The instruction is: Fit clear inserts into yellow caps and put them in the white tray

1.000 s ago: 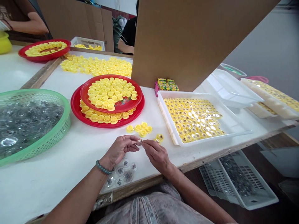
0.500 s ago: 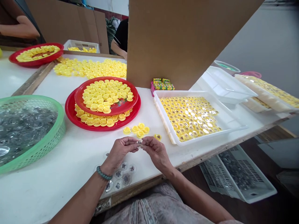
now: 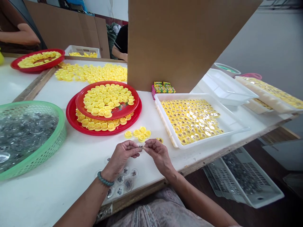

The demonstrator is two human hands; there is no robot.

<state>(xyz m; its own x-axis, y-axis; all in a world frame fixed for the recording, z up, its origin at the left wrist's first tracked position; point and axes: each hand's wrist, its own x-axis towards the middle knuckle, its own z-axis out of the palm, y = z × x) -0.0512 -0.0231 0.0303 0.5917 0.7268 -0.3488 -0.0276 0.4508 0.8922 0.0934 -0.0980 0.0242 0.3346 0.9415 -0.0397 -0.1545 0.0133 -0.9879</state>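
My left hand [image 3: 124, 154] and my right hand [image 3: 157, 154] meet fingertip to fingertip above the white table. Between them they pinch a small clear disc with a dark print [image 3: 141, 146], mostly covered by the fingers. Beneath my left wrist lie several clear round discs with dark prints [image 3: 120, 179]. Just beyond the hands sits a loose group of yellow cup-like pieces [image 3: 141, 137]. One yellow piece with a dark print [image 3: 160, 140] rests behind my right fingers.
A white tray [image 3: 236, 130] of printed yellow pieces stands at right. Stacked red plates [image 3: 71, 121] hold yellow pieces. At left is a green basket [image 3: 62, 130] of clear parts. A cardboard panel [image 3: 175, 41] rises behind. Another person's arm [image 3: 119, 53] shows beyond it.
The view has tilted slightly, so the table's contents appear a little lower. Both hands stay together at the same spot, still pinching the small disc.
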